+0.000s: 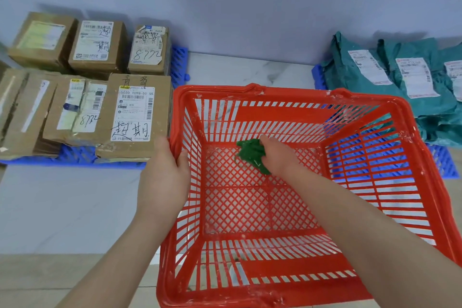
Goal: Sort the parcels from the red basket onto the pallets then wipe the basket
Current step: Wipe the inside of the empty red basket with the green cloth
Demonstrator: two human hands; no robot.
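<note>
The red plastic basket point(295, 112) stands on the floor in front of me, with no parcels inside. My left hand point(166, 170) grips its left rim, thumb inside the wall. My right hand point(280, 155) is down inside the basket and holds a crumpled green cloth point(251, 154) against the lattice bottom near the far wall. Brown cardboard parcels point(135, 112) lie on the blue pallet point(75, 156) at the left. Teal plastic mailer bags point(400, 75) lie on the blue pallet point(445, 162) at the right.
A pale wall runs behind both pallets. A strip of marbled white floor point(250, 70) shows between the pallets, and tan floor lies near my left forearm. White smears mark the basket's rim and slats.
</note>
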